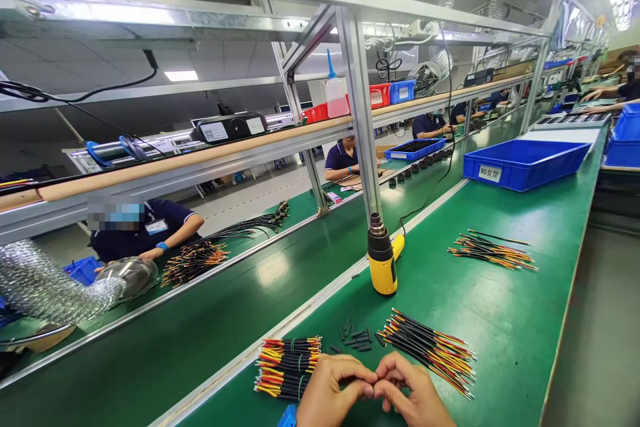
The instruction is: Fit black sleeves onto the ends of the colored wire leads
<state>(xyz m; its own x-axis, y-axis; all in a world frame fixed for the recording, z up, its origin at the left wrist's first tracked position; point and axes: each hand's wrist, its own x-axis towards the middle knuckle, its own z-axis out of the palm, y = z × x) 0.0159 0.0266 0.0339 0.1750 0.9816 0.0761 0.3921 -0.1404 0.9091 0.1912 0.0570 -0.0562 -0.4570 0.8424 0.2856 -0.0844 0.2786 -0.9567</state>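
My left hand [336, 388] and my right hand [413, 392] meet at the lower middle, thumbs and forefingers pinched with the tips together. Whatever sits between the fingertips is too small or hidden to make out. Left of them lie bundles of black-sleeved wires [289, 365] with red and yellow ends, tied with green bands and partly covered by my left hand. Just beyond my fingers, short black tubes [359, 339] are scattered on the green bench. To the right of these rests a loose pile of similar sleeved wires [433, 352], close to my right hand.
A yellow and black heat gun [383, 263] stands nozzle up by the metal post [357, 107]. Farther right are another wire pile [493, 251] and a blue bin [525, 165]. Across the green belt, a co-worker [150, 230] sits near black wires [195, 260]. A shelf [260, 147] runs overhead.
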